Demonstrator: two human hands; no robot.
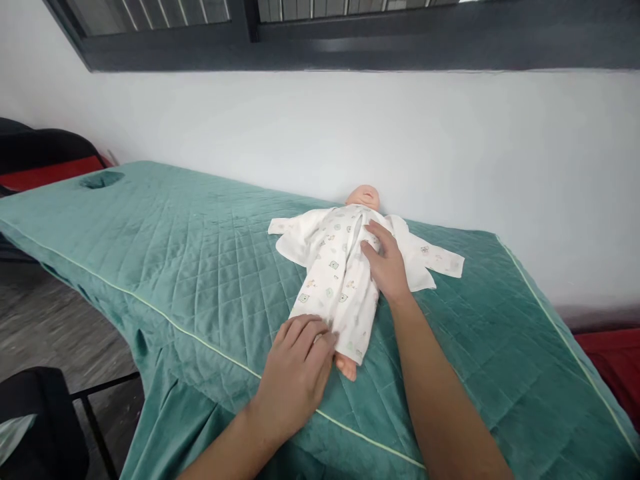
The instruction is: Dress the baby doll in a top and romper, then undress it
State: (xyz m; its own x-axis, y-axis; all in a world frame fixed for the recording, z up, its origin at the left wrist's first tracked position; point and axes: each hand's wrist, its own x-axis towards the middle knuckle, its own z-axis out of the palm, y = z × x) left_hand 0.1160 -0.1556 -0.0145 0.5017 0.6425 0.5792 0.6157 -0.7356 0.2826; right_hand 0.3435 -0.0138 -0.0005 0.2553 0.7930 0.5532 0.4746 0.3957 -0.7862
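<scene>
A baby doll [363,195] lies on its back on a green quilted bed cover [210,247], its head by the wall. Printed white baby trousers [336,273] cover its legs and reach up over the torso. Under them a white baby top [420,257] is spread out, sleeves to both sides. My left hand [300,363] has its fingers curled over the lower end of the left-side trouser leg, hiding that foot. At the other leg's cuff a bare doll foot [346,366] sticks out. My right hand [386,261] rests on the trousers' upper right side, thumb and fingers apart.
The bed stands against a white wall [200,127] below a dark window frame [350,50]. A face hole [101,179] is at its left end. Black chair parts [40,420] stand at lower left, with a black and red item [50,160] beyond the bed.
</scene>
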